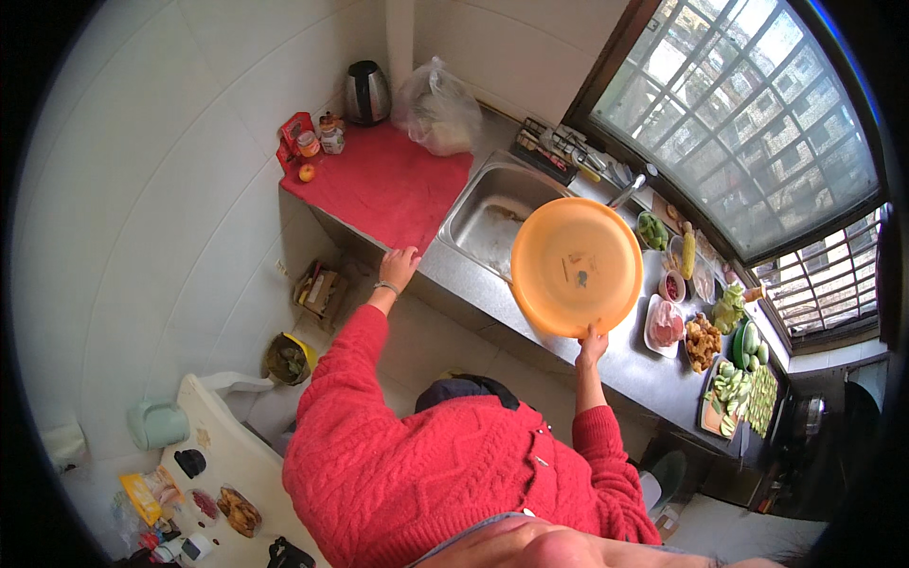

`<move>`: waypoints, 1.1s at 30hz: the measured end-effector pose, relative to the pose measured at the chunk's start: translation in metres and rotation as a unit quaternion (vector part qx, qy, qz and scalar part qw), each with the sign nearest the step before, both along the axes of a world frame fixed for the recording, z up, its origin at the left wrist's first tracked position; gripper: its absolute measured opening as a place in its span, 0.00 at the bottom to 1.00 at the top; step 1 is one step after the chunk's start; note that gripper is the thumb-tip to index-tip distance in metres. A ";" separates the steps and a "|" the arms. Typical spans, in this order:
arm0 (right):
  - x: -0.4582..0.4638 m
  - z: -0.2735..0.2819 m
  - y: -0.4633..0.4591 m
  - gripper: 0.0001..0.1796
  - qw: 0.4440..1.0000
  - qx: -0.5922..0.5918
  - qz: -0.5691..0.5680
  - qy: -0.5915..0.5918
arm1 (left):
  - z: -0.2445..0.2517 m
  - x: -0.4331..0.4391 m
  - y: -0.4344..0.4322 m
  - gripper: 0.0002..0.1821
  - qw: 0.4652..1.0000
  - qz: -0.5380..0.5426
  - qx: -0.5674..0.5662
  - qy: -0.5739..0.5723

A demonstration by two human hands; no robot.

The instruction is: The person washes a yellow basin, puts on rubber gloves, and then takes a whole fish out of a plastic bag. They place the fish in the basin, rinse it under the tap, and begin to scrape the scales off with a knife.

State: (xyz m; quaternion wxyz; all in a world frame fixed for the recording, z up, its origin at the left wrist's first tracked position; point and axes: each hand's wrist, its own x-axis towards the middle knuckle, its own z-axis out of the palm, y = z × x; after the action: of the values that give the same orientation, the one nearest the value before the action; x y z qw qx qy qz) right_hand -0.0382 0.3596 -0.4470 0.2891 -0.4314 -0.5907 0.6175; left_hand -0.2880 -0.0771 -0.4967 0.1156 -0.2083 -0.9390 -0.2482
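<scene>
My right hand (592, 348) grips the lower rim of an orange plastic basin (568, 266). The basin is tilted so its round underside shows, with a few dark marks on it. It hangs over the right part of a stainless steel sink (490, 220) and the counter beside it, hiding what lies behind. My left hand (400, 268) is at the front corner of a red cloth (390, 188) spread over the counter left of the sink. Its fingers are partly curled; whether they pinch the cloth is unclear.
An electric kettle (367, 92), a plastic bag (440, 113) and jars (309, 143) stand behind. Rightward are raw meat on a tray (665, 325), fried food (701, 342) and a board of sliced vegetables (712, 412). A yellow-rimmed bin (309, 353) and a cream table (234, 454) are at lower left.
</scene>
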 end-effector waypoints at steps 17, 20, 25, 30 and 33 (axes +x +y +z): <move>0.003 -0.002 -0.009 0.10 1.000 -0.007 -0.019 0.000 | 0.000 -0.059 -0.047 0.07 0.968 -0.029 -0.249 0.000; 0.003 0.000 -0.012 0.09 1.000 -0.005 -0.031 0.001 | 0.006 -0.056 -0.062 0.07 0.952 -0.085 -0.281 -0.091; 0.005 0.002 -0.018 0.08 0.999 -0.030 -0.033 0.024 | 0.014 -0.055 -0.066 0.06 0.950 -0.079 -0.275 -0.127; 0.007 0.001 -0.017 0.07 0.999 -0.031 -0.032 0.016 | 0.012 -0.053 -0.054 0.09 0.970 -0.026 -0.232 -0.073; 0.007 0.000 -0.017 0.06 0.999 -0.032 -0.030 0.009 | 0.012 -0.047 -0.048 0.12 0.974 -0.010 -0.217 -0.061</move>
State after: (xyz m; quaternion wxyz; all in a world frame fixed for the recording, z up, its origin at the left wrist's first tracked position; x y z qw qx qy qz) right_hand -0.0311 0.3427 -0.4472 0.2992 -0.4526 -0.5547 0.6309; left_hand -0.3351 -0.1249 -0.4843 0.0079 -0.2227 -0.9735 -0.0515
